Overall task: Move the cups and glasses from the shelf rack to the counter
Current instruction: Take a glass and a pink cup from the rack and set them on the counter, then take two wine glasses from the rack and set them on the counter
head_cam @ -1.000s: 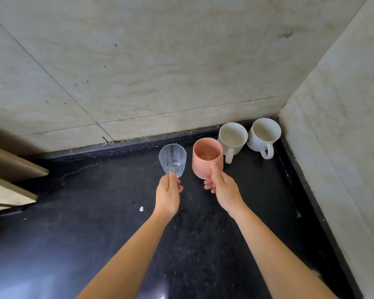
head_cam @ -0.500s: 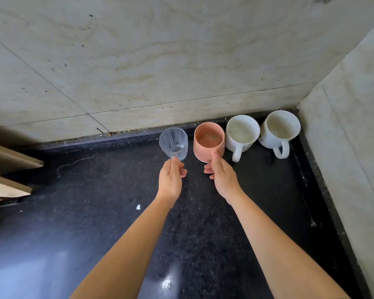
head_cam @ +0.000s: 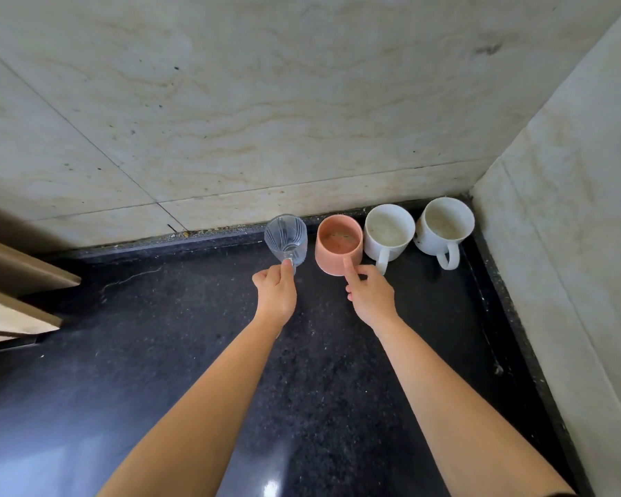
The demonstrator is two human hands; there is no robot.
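Observation:
A clear ribbed glass [head_cam: 286, 239] stands at the back of the black counter [head_cam: 158, 353], with my left hand [head_cam: 276, 290] shut on its base. Just right of it is a pink cup [head_cam: 338, 242]; my right hand [head_cam: 370, 295] grips its near side, thumb up against the wall. Two white mugs follow in the same row along the wall: one [head_cam: 388, 235] beside the pink cup, the other [head_cam: 443, 228] in the corner, both with handles facing me.
Marble walls close the counter at the back and on the right [head_cam: 570, 245]. A wooden edge [head_cam: 18, 292] juts in at the left. A raised black lip runs along the counter's right side.
Both hands have carried the glass and the pink cup farther back, to the wall, in line with the white mugs. The view has shifted a little.

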